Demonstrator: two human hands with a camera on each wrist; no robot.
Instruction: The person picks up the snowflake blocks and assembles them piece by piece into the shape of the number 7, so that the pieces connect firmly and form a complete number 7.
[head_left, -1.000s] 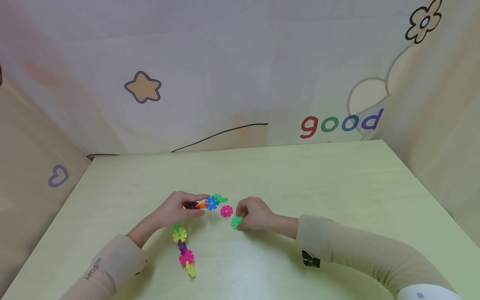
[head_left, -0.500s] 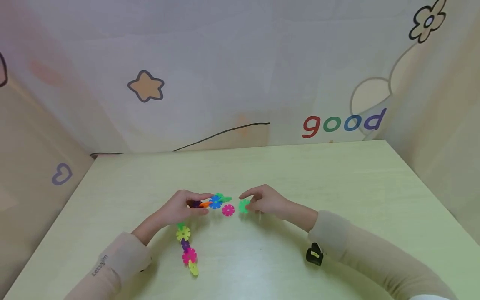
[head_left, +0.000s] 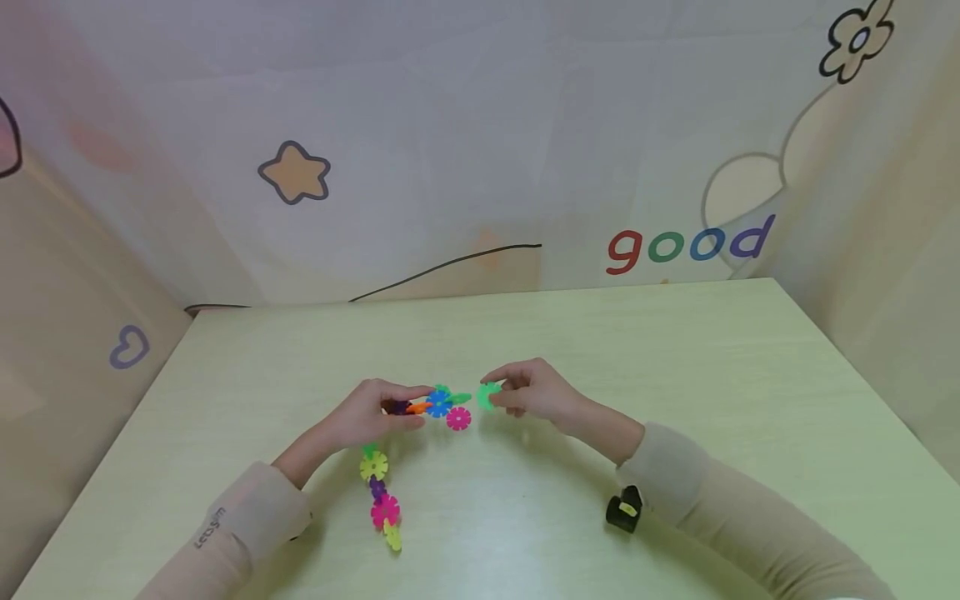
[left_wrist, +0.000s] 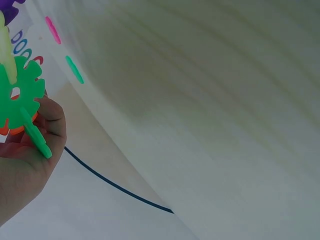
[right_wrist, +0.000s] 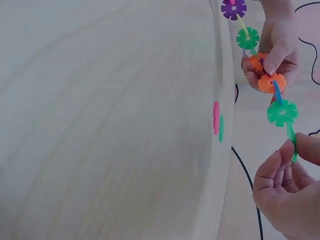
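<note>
My left hand (head_left: 369, 415) grips a chain of slotted, flower-shaped plastic discs in the middle. On one side hang green, yellow, purple and pink discs, with a yellow disc (head_left: 393, 536) lowest. On the other side orange and blue discs (head_left: 438, 404) lead to a green end disc (head_left: 461, 399), edge-on in the head view. My right hand (head_left: 538, 393) pinches a loose green disc (head_left: 489, 396) between thumb and fingers. A small gap parts it from the chain's end in the head view; in the right wrist view this held disc (right_wrist: 291, 132) overlaps the end disc (right_wrist: 282, 113).
A pink disc (head_left: 458, 418) lies on the pale table (head_left: 637, 350), with a green disc (right_wrist: 221, 128) beside it. Printed cloth (head_left: 450, 150) encloses the back and sides. A black mount (head_left: 624, 510) hangs under my right cuff.
My right hand has lifted the green disc from near the tabletop and carried it back, level with the chain's end. The left hand keeps its hold, shifting only slightly in view.
</note>
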